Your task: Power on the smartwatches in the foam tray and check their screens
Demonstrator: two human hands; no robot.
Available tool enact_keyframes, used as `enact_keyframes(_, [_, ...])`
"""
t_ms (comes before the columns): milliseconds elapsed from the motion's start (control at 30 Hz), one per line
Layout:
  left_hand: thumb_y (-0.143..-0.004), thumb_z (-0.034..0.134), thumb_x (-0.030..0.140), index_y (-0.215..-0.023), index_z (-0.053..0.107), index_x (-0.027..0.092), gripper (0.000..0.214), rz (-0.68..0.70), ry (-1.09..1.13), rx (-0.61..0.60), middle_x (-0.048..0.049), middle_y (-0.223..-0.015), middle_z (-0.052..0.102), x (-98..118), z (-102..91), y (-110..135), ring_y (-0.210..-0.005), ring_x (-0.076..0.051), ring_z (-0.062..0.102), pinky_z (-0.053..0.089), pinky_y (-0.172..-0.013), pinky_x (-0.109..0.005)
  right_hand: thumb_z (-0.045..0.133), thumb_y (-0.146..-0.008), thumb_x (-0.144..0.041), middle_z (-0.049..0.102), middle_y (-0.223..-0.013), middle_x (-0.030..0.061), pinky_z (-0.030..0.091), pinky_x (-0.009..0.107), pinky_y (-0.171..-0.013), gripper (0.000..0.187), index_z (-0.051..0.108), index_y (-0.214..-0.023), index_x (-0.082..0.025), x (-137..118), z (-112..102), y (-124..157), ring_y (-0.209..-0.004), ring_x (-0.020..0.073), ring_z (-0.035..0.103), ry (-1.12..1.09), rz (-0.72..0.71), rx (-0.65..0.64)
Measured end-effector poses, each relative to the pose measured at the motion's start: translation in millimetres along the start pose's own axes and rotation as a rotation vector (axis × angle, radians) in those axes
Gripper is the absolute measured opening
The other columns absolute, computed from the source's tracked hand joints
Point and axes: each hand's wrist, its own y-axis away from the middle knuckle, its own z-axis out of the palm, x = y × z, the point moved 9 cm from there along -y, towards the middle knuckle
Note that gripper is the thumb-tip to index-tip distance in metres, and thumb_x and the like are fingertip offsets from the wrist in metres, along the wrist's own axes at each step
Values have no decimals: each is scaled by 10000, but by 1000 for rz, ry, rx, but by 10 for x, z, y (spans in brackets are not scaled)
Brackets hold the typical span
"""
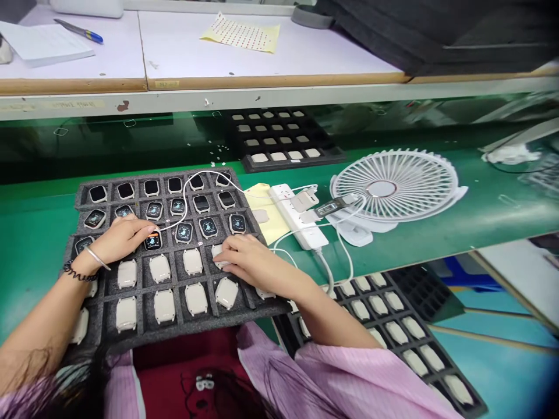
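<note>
Both hands are down on a grey foam tray [183, 329], right by the wearer's body. With its thumb and fingers, the left hand [122, 237] touches a lit watch [153, 241] in the tray's third row from the far edge; whether it grips the watch cannot be told. On that wrist are a bangle [96, 258] and a dark coil band [78, 271]. The right hand [251, 260] has its fingers bent over a pale watch [218, 254] in the next row nearer the body, and its grip is also unclear.

Pale watches fill both near rows; those in the three far rows show their screens, several lit, the farthest row dark. One white cable [205, 171] arcs over the tray from beside the left hand's watch towards the power strip [315, 236].

Low on the right, past the right forearm, lies a second tray [478, 407] with more pale pieces. Beyond the foam tray's right side, the strip rests partly on yellow paper [276, 230], with a pale adapter [304, 199] and a dark plug [332, 207] at it. Beside it a white fan [402, 189] lies on the green bench [437, 238]. Farther back sits a black tray [279, 167]. On the shelf [262, 67] are a sticker sheet [241, 35], a pen [79, 31] and a black bag [437, 35].
</note>
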Motion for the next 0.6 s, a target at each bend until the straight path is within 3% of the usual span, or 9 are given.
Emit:
enact_keyframes(167, [-897,428,536,-985,709,230,425,-80,110,62,-49,-947,742,11,-42,10,-866,-247,608,437,-888,-416,634,-903,-139,638,-1122,133,492,462,-870,248,612,-1146,-186,-10,59,-41,-1050,307,595,122,18,-11])
enact_keyframes(333, [-801,599,471,-856,684,195,294,-209,411,391,-59,-907,730,-77,-366,114,-858,-239,625,470,-881,-412,512,-987,-259,690,-1146,136,494,472,-908,231,598,-1184,-176,70,-57,-67,-1049,297,643,-66,25,-2])
enact_keyframes(500, [-770,710,411,-794,588,222,226,-130,1090,653,-7,-853,622,-183,-809,524,-806,-163,559,487,-874,-371,379,-1034,-387,734,-1099,90,546,389,-860,342,620,-1190,-203,214,6,-117,-978,241,699,-371,104,-120])
enact_keyframes(600, [-781,743,394,-756,579,217,243,-100,1104,682,7,-844,577,-276,-935,891,-799,-144,517,484,-843,-348,339,-1043,-412,722,-1168,97,528,421,-950,401,660,-1166,-206,233,57,-137,-1073,260,681,-347,124,-119])
